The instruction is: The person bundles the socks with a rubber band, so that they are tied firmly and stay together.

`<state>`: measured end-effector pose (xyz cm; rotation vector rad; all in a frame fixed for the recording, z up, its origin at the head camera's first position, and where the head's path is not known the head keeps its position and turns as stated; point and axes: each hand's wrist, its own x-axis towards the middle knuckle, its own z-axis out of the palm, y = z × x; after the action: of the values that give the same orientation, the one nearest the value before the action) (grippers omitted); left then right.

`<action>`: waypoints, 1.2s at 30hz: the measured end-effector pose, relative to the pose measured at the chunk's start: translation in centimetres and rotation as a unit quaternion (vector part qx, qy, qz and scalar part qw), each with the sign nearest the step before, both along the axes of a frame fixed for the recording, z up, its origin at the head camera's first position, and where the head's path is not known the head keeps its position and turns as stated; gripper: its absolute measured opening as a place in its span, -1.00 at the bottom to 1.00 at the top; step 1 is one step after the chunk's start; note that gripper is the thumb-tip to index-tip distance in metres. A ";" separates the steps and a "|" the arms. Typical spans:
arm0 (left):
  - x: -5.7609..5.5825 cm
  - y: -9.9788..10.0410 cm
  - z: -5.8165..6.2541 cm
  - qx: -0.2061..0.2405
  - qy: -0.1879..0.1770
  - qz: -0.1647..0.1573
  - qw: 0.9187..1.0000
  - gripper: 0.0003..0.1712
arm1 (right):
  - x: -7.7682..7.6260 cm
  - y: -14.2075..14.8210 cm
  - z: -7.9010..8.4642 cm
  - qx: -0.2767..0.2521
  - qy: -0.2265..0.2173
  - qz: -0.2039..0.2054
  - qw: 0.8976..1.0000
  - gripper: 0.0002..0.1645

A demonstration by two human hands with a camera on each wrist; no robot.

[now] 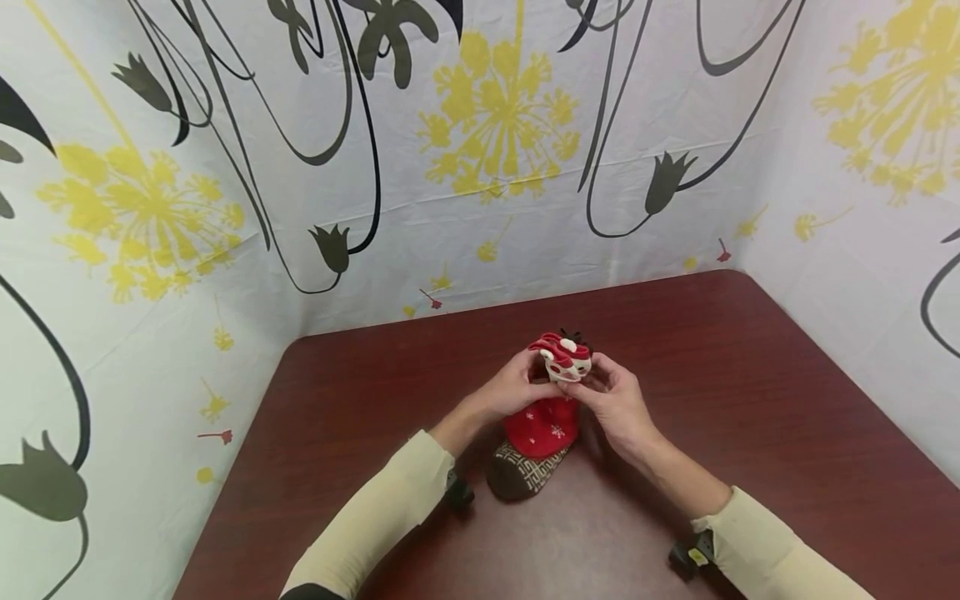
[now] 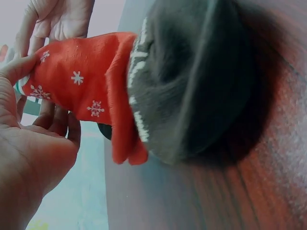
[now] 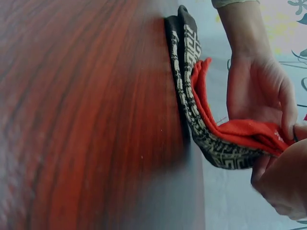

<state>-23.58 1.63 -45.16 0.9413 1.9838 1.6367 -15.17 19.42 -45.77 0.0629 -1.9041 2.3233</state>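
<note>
Red socks with white snowflakes (image 1: 542, 429) lie against dark brown socks with a pale maze-like pattern (image 1: 531, 473). Their upper ends are lifted off the table, while the brown toe part rests on it. My left hand (image 1: 513, 385) grips the raised cuff end from the left, thumb on the near side. From the right, my right hand (image 1: 621, 408) pinches the same end, both thumbs nearly meeting. A red-and-white top (image 1: 564, 357) shows above the thumbs. In the right wrist view the red sock (image 3: 249, 128) bends upward along the brown one (image 3: 230, 155). Some fingers are hidden behind the fabric.
The dark red-brown table (image 1: 360, 417) spreads around the socks. A white cloth with flower prints (image 1: 405, 233) hangs behind the table and along its sides. Small dark devices, one on the right wrist (image 1: 692, 557), sit at both sleeve cuffs.
</note>
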 end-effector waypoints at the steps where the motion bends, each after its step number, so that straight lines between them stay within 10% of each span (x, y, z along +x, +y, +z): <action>1: 0.1 -0.1 0.1 0.001 -0.005 -0.004 1.000 -0.39 | 0.0 0.1 0.0 0.005 0.003 0.009 1.000 -0.46; 8: 0.3 -1.4 1.2 0.028 -0.107 -0.069 0.991 -0.33 | 0.1 1.5 0.3 0.017 0.030 0.095 0.995 -0.43; 17: -0.4 -1.9 1.5 -0.008 -0.025 -0.095 0.995 -0.47 | 0.2 2.2 0.9 0.043 0.020 0.131 0.990 -0.37; 28: 0.5 -2.3 2.0 0.020 -0.055 -0.075 0.995 -0.38 | 0.3 2.4 2.4 0.068 0.009 0.133 0.989 -0.34; 36: 0.9 -1.5 2.1 0.026 0.021 -0.047 0.998 -0.40 | 0.6 2.7 3.0 0.101 -0.002 0.100 0.990 -0.40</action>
<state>-22.63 0.15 -43.03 1.0801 1.9018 1.6362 -14.62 22.11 -42.75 0.2841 -2.2220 2.2390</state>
